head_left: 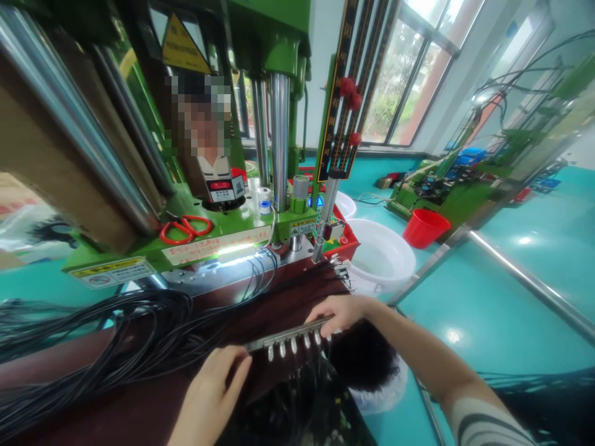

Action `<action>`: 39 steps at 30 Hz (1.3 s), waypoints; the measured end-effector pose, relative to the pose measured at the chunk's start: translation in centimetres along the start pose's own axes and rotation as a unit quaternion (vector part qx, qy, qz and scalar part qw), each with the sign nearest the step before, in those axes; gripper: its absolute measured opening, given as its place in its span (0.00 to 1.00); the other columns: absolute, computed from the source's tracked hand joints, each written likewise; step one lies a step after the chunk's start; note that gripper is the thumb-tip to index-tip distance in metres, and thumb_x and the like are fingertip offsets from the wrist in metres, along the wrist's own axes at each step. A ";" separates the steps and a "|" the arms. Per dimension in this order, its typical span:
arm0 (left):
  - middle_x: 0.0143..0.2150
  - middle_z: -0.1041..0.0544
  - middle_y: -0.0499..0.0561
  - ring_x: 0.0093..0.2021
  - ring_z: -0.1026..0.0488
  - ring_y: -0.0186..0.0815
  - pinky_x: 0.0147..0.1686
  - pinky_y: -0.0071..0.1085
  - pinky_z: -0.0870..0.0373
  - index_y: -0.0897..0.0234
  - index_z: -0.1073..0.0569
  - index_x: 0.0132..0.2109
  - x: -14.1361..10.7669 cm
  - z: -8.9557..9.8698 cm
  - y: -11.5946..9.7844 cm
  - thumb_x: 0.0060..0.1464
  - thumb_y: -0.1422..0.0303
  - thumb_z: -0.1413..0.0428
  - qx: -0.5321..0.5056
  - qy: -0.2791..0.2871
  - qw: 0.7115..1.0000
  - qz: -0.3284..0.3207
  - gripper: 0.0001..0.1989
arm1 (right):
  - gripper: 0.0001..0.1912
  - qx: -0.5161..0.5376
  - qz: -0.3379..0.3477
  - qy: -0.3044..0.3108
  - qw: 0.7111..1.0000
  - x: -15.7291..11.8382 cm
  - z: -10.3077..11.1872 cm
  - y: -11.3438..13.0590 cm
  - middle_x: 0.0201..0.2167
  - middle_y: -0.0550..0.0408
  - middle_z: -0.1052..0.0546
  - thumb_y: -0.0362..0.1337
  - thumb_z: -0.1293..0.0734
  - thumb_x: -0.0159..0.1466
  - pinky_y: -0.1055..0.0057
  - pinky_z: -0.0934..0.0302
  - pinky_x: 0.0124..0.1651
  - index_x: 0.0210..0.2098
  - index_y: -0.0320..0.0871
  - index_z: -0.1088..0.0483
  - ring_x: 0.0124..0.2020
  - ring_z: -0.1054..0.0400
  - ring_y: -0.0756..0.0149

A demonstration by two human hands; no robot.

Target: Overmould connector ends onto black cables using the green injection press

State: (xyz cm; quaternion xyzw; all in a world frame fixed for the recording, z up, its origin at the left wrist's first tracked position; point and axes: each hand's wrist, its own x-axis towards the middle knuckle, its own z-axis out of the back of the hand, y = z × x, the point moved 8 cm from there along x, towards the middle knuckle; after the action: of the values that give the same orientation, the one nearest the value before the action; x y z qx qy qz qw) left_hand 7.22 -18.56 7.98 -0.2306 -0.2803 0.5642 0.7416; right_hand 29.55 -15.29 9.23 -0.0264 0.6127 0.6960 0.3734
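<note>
Tub [393, 395] off the bench's [125, 416] right edge holds dark material; left hand [214, 387] and right hand [343, 313], backs upward, grip a metal bar [284, 335].

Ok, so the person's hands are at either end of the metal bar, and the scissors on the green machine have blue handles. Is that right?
Not quite: the head view shows that the scissors on the green machine are red-handled, not blue. The left hand and right hand are indeed at either end of the metal bar.

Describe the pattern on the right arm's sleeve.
The sleeve has dark stripes on a pale ground; the head view shows it best.
</note>
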 end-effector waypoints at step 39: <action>0.31 0.24 0.49 0.32 0.27 0.40 0.29 0.32 0.39 0.59 0.33 0.33 10.3 3.1 2.2 0.57 0.62 0.65 0.349 -0.020 0.937 0.026 0.17 | 0.13 -0.233 0.003 -0.480 0.845 10.7 11.9 1.5 0.33 0.56 0.23 0.31 0.42 0.55 0.74 0.43 0.39 0.32 0.44 0.26 0.35 0.31 0.66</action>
State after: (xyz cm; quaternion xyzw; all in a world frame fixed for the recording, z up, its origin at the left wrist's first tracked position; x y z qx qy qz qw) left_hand 5.66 -7.99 10.38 0.0462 -0.0742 0.6503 0.7546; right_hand 26.05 0.33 8.10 0.2268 0.1764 0.7453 0.6017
